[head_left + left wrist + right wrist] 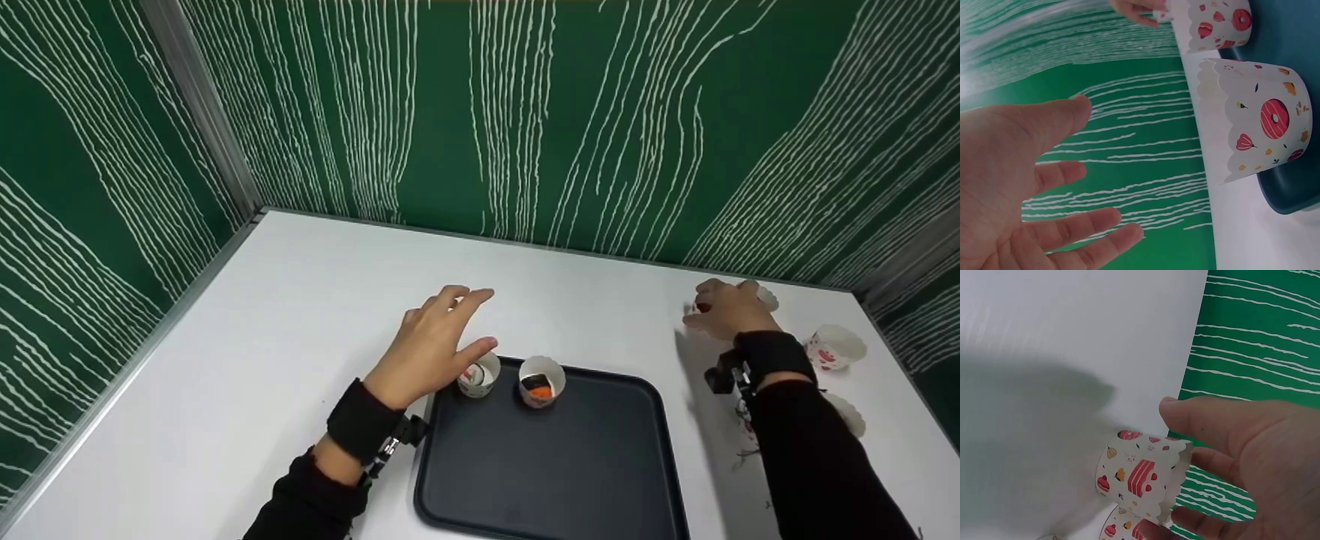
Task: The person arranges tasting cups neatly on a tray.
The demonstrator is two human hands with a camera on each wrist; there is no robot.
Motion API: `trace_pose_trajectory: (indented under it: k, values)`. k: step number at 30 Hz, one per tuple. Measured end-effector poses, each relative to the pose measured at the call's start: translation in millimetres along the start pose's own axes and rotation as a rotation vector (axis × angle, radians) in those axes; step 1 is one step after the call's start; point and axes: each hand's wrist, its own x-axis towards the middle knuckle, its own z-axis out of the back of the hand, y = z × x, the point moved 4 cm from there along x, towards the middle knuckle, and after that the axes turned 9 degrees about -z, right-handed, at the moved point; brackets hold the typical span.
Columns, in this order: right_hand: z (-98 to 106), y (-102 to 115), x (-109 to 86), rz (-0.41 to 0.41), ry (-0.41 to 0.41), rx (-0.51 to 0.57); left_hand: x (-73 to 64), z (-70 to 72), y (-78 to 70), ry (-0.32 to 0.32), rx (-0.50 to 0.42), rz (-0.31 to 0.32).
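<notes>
My left hand (429, 346) is raised with fingers spread, above the back left corner of the dark tray (555, 465). Near its thumb stands a paper baking cup (487, 379) with something white and red inside. Another paper cup (551, 371) on the tray holds black and orange pieces. In the left wrist view, the nearer cup (1264, 121) has a doughnut print and scalloped rim. Far to the right, my right hand (726, 309) reaches over a printed paper cup (1140, 475), thumb above its side and fingers by its rim. A second cup (1116, 529) stands beside that one.
More paper cups stand along the table's right side, one cup (835, 347) beside the right wrist and another cup (847, 414) partly behind the forearm. Green panels (442, 112) with white wavy lines rise behind the white table (337, 277).
</notes>
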Motion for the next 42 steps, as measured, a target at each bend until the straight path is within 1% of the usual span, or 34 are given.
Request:
trace_pose_trajectory:
  k: [4, 13, 17, 21, 26, 34, 42]
  values:
    - [-1, 0, 1.7, -0.014, 0.000, 0.074, -0.3, 1.0, -0.2, 0.000, 0.004, -0.001]
    - [-3, 3, 3.3, 0.013, -0.008, 0.070, 0.5, 2.4, -0.7, -0.006, 0.000, -0.006]
    - [-5, 4, 3.6, 0.025, 0.006, 0.091, 0.3, 2.2, -0.6, -0.004, -0.004, -0.002]
    - [-7, 4, 3.9, 0.026, 0.043, 0.129, 0.5, 2.3, -0.9, -0.007, 0.000, -0.011]
    - [-11, 0, 7.8, 0.042, 0.066, 0.134, 1.0, 2.6, -1.5, -0.010, 0.004, -0.023]
    - [-18, -3, 13.9, 0.036, 0.051, 0.167, 0.5, 2.5, -2.1, 0.003, -0.002, -0.022]
    - [-19, 0, 10.6, 0.037, 0.022, 0.188, 0.2, 1.9, -1.7, -0.006, 0.018, -0.026]
